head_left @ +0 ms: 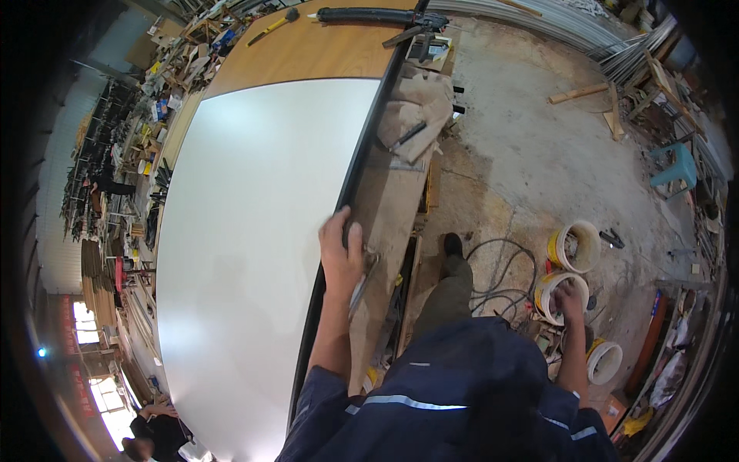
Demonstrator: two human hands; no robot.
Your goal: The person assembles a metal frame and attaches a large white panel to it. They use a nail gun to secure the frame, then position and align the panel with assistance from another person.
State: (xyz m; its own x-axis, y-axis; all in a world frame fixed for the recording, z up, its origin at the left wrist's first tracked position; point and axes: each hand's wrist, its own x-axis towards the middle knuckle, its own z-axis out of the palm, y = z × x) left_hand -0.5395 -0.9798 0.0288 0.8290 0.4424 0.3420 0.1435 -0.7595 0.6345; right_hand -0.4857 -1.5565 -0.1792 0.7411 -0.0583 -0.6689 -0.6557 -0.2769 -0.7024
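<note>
A large white panel lies before me with a long black strip along its right edge. My left hand is closed over that strip, thumb and fingers on either side of it. On the right, my right hand reaches down into a white and yellow bucket. Its fingertips are dim against the bucket's inside, and whatever they touch is hidden. A second bucket with things in it stands just beyond, and a third bucket stands nearer.
On the wood-coloured board at the far end lie a caulking gun and a hammer. A cloth lies beside the panel. A black cable coils on the floor near my foot. A blue stool stands right; another person is lower left.
</note>
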